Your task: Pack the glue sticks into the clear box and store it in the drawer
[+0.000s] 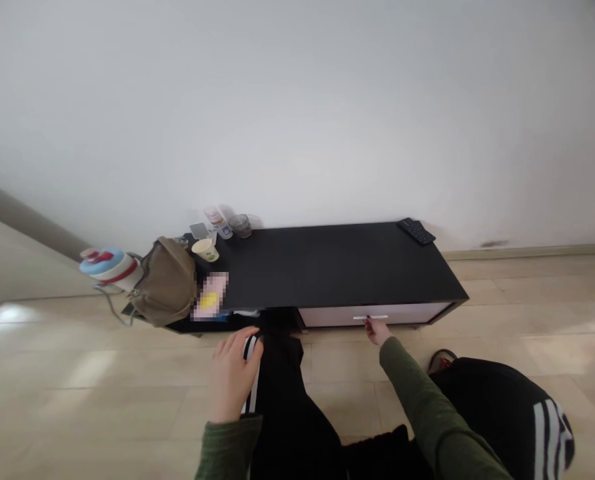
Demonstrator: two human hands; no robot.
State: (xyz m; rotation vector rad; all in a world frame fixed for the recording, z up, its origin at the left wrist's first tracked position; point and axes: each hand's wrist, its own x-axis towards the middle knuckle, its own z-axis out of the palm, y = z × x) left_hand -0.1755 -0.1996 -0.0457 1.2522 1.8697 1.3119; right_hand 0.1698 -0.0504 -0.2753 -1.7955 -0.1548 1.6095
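Note:
My right hand (376, 330) has its fingers closed around the slim silver drawer handle (380, 317). That handle sits on the pale drawer front (327, 317) of a low black cabinet (322, 263); the drawer looks closed. Resting on my left knee, in black trousers (287, 393) with white stripes, is my left hand (236, 367). Its fingers lie spread over the cloth and hold nothing. An open, dark shelf space (277, 320) is left of the drawer, partly hidden behind my knee.
On the cabinet's left stand a brown bag (170, 283), a white bottle with blue top (112, 267), a paper cup (206, 250), a spray can (218, 222) and a glass (240, 225). A black remote (416, 231) lies at the right. The white wall (327, 133) rises behind.

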